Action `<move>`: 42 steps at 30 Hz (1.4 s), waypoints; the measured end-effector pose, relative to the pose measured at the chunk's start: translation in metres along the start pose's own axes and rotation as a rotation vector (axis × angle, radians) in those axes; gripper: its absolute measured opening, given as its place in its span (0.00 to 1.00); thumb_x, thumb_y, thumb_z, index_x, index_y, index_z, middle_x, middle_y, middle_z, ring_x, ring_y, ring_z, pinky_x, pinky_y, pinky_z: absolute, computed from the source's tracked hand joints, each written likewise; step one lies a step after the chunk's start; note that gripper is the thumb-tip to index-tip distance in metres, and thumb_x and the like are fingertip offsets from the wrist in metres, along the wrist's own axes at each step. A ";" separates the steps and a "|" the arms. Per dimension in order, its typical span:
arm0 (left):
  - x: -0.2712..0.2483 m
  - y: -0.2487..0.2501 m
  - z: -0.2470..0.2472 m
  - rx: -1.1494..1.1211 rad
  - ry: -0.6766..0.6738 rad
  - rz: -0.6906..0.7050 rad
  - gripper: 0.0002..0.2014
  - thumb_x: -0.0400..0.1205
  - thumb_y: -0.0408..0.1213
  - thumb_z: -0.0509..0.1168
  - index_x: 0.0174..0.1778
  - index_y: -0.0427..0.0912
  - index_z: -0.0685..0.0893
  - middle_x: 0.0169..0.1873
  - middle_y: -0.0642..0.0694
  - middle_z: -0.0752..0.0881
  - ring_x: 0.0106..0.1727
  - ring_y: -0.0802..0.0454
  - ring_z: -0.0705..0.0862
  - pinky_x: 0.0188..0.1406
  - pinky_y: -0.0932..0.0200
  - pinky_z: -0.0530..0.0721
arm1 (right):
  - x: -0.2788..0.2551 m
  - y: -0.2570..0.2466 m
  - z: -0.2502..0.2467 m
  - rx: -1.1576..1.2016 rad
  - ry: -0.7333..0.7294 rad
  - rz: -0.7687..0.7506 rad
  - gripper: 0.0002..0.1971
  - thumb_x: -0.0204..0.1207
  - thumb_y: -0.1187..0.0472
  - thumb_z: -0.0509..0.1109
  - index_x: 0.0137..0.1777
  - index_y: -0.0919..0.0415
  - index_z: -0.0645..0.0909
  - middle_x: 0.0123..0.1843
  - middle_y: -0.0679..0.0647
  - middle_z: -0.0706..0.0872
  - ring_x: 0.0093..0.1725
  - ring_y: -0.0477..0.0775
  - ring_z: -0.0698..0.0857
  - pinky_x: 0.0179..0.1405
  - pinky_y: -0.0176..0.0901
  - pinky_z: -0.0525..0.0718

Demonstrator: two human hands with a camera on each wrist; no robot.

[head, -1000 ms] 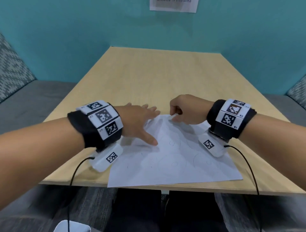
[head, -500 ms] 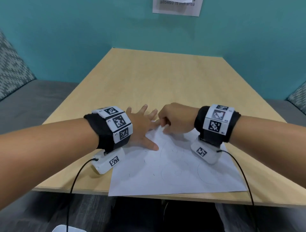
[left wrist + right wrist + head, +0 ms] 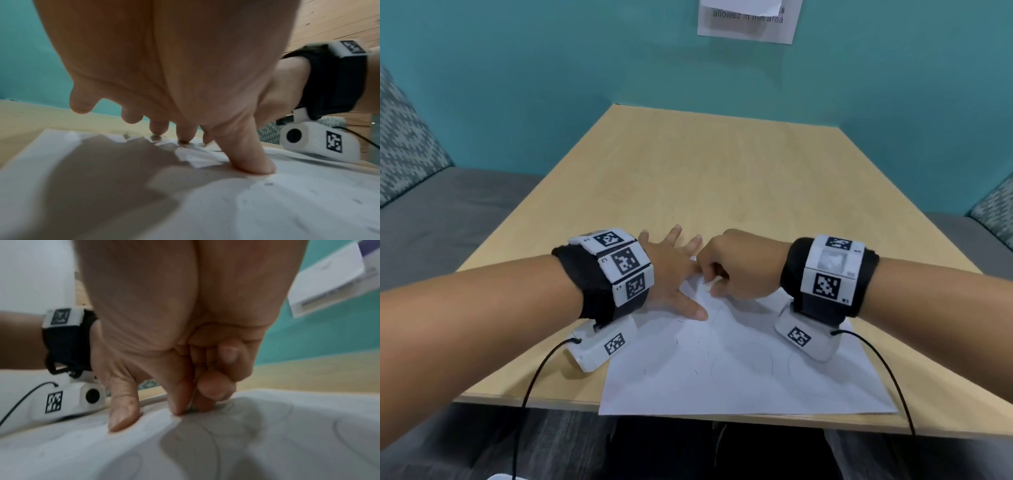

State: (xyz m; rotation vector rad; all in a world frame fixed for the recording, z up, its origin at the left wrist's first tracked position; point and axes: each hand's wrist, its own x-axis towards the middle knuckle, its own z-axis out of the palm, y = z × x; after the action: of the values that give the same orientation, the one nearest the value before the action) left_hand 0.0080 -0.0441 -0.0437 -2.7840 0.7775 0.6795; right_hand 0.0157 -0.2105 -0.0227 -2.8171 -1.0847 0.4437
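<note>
Two hands on one white paper sheet [image 3: 739, 373] at the near edge of the table [image 3: 722, 171]. Left hand [image 3: 671, 274]: fingers spread straight, thumb pressing the sheet flat. Right hand [image 3: 739, 265]: fingers curled, thumb and forefinger pinching a raised bit of paper near the sheet's far edge.

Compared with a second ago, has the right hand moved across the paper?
Yes: the right hand has slid left over the paper, closing up to the left hand.
</note>
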 end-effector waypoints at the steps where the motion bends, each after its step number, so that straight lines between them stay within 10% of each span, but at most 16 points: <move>1: 0.000 0.000 0.001 -0.001 0.000 0.000 0.45 0.76 0.74 0.57 0.86 0.65 0.44 0.86 0.50 0.32 0.85 0.38 0.29 0.77 0.19 0.43 | 0.001 0.003 -0.002 -0.009 0.002 0.016 0.04 0.71 0.61 0.74 0.43 0.62 0.85 0.35 0.51 0.85 0.34 0.51 0.79 0.37 0.44 0.79; 35: 0.004 0.020 -0.008 0.036 0.031 -0.004 0.50 0.76 0.75 0.54 0.86 0.60 0.36 0.86 0.52 0.31 0.85 0.43 0.28 0.78 0.23 0.38 | -0.010 0.033 -0.008 0.001 0.100 0.207 0.08 0.72 0.63 0.72 0.34 0.55 0.76 0.30 0.45 0.76 0.34 0.53 0.77 0.35 0.41 0.75; 42: 0.008 0.019 -0.003 0.008 0.042 0.007 0.47 0.75 0.76 0.56 0.86 0.65 0.44 0.85 0.50 0.29 0.83 0.39 0.25 0.75 0.17 0.41 | -0.024 0.008 0.004 0.028 -0.006 -0.018 0.06 0.71 0.63 0.72 0.36 0.56 0.78 0.27 0.43 0.76 0.28 0.45 0.75 0.33 0.41 0.76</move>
State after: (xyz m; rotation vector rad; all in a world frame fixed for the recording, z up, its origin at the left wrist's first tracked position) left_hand 0.0045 -0.0648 -0.0456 -2.7980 0.7966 0.6201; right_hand 0.0023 -0.2328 -0.0224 -2.7813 -1.0959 0.4623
